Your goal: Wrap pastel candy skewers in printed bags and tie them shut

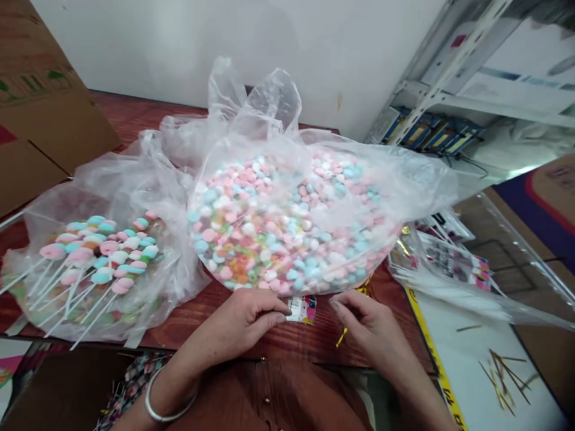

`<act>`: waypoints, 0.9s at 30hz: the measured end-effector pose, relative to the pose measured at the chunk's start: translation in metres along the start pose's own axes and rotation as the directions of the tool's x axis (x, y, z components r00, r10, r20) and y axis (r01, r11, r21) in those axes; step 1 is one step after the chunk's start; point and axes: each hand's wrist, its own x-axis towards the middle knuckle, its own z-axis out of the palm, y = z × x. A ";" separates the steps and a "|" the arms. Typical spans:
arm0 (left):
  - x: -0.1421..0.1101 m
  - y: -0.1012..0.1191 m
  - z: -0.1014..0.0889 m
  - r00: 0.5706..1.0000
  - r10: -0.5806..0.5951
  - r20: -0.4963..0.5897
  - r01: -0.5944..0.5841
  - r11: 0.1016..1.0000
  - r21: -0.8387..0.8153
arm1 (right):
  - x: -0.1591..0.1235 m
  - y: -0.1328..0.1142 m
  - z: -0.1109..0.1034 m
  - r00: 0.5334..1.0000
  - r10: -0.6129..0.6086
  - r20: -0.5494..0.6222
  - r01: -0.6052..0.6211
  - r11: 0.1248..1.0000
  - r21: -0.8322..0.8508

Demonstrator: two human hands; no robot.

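My left hand point(251, 317), a bangle on its wrist, pinches the left edge of a small printed packet point(302, 310) at the front of the table. To its right my right hand point(371, 320) has thumb and forefinger pressed together; what they hold, if anything, is too small to make out. A gold twist tie point(342, 337) shows just below those fingertips. Behind both hands lies a large clear plastic bag point(291, 233) full of pink, blue and white marshmallow candies. Left of it, marshmallow skewers on white sticks point(103, 251) rest on another plastic bag.
Cardboard boxes point(49, 108) stand at the left. On the right are clear plastic sleeves point(453, 287) and several loose gold twist ties point(503, 377) on a white surface edged with yellow tape point(431, 347). A metal shelf point(435, 96) rises behind.
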 end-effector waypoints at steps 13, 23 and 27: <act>-0.018 -0.021 0.062 0.963 -0.270 -0.004 0.270 0.963 0.007 | -0.009 0.021 0.095 0.935 -0.345 -0.082 0.262 0.829 -0.494; -0.014 -0.011 0.088 0.765 -0.641 -0.056 0.084 0.186 -0.979 | -0.034 0.001 0.065 0.789 -0.544 -0.286 0.486 0.837 -0.253; -0.009 0.004 0.082 0.729 -0.653 -0.204 -0.077 0.218 -0.973 | -0.033 -0.005 0.057 0.961 -0.051 -0.273 0.149 0.924 0.351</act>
